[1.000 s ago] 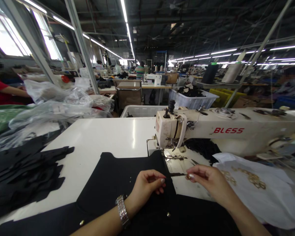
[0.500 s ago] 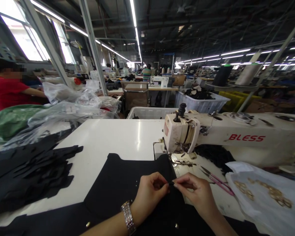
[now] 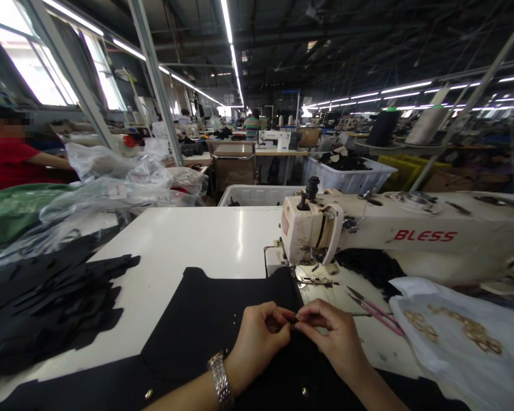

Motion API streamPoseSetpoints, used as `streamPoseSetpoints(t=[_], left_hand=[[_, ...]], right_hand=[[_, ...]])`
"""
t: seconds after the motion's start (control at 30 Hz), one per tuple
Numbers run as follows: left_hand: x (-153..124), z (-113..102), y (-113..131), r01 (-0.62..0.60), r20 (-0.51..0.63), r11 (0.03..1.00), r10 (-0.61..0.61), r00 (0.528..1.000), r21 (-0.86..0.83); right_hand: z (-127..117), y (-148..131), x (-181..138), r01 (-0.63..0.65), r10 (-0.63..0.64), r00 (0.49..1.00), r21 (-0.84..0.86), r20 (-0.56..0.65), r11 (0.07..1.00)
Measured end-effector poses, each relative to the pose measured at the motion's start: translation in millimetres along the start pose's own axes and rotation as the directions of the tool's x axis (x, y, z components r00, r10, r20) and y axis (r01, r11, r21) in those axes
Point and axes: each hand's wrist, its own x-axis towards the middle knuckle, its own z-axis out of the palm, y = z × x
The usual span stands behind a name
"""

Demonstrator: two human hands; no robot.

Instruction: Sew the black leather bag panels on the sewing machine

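A large black fabric panel (image 3: 205,319) lies on the white table in front of the sewing machine. Above its right part, my left hand (image 3: 261,334), with a metal watch at the wrist, pinches a small black strip between thumb and forefinger. My right hand (image 3: 334,337) is closed in a pinch right beside it, fingertips nearly touching the left ones. A tiny gold-coloured glint shows at its fingertips; the piece itself is mostly hidden. Two gold-coloured studs, a left stud (image 3: 149,394) and a right stud (image 3: 305,391), sit on the black material near me.
The sewing machine (image 3: 394,228) stands right of the panel. Pink-handled scissors (image 3: 379,314) lie beside a white bag (image 3: 441,354) holding gold-coloured rings (image 3: 475,334). Black cut pieces (image 3: 68,302) are piled at left, below plastic bags (image 3: 124,188). A person in red (image 3: 8,160) sits far left.
My fingertips have come closer together, and the black strip between them shows less. A gold-coloured glint now appears at the right fingertips. The view has shifted slightly.
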Motion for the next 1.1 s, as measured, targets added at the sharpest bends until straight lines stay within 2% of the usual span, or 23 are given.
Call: streamPoseSetpoints(t=[0.2,0.37,0.57,0.7,0.8,0.9,1.1], left_hand=[[2.1,-0.1,-4.0,0.019,-0.039,1.0,-0.02,0.999,-0.024],[2.5,-1.2,-5.9,0.001,-0.06,1.0,-0.002,0.998,-0.004],[1.1,-1.5,-1.8,-0.026,-0.038,0.999,0.028,0.999,0.046],[-0.9,-0.9,2.8,-0.022,-0.032,0.991,0.026,0.999,0.132],[-0.2,-2.1,2.4,-0.016,0.001,0.985,0.016,1.0,0.17],[1.2,-5.2,-1.3,0.01,0.064,0.993,-0.018,0.998,0.117],[8.6,-12.2,-15.2,0.158,0.161,0.987,-0.163,0.974,0.044]], right_hand=[[1.6,-2.2,-0.5,0.053,-0.053,0.998,0.005,0.017,0.999],[1.5,-4.1,-2.4,0.045,-0.046,0.998,0.024,0.048,0.999],[1.1,-2.9,0.1,-0.093,0.085,0.995,0.163,0.05,0.982],[0.7,-1.9,2.3,-0.197,0.17,0.978,0.282,0.119,0.939],[0.8,-0.8,4.0,-0.251,0.216,0.966,0.305,0.144,0.919],[1.9,-1.3,3.7,-0.252,0.219,0.966,0.325,0.135,0.911],[4.6,-0.4,2.9,-0.217,0.187,0.976,0.426,0.111,0.879]])
